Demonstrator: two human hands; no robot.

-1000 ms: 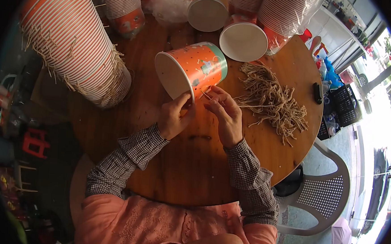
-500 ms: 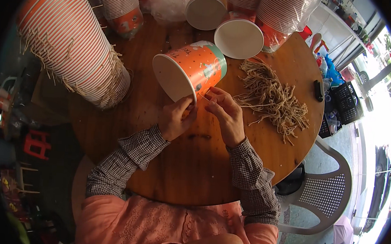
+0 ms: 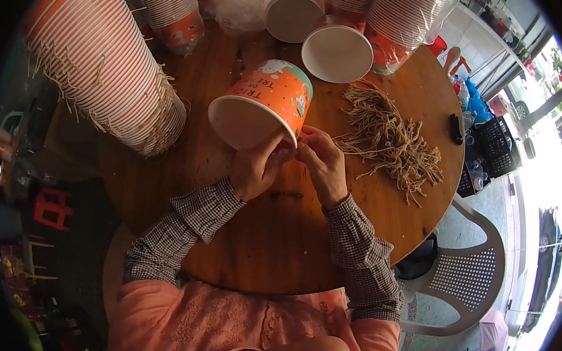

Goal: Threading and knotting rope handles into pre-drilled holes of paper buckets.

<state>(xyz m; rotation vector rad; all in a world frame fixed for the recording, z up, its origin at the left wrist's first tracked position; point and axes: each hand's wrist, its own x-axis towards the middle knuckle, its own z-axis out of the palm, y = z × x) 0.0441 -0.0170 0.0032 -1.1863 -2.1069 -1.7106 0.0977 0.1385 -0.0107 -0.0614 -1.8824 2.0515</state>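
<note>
I had the left hand (image 3: 255, 171) closed on the rim of the orange paper bucket (image 3: 269, 97), fingers at its mouth. Bucket was tipped over above the middle of the round wooden table (image 3: 244, 250), mouth toward the wearer, teal base facing away; couldn't tell if it touched the wood. Right hand (image 3: 323, 168) was at the bucket's outer side, just beside the left, fingers bent and nearly together; I couldn't tell what sat between the tips. Tan cord bundle (image 3: 402, 147) lay loose just right of that hand. Tall stack of buckets (image 3: 108, 62) leaned at left, cord strands hanging off it. Beyond the bucket I had a white-mouthed tub (image 3: 337, 54) and bagged stacks (image 3: 399, 28).
</note>
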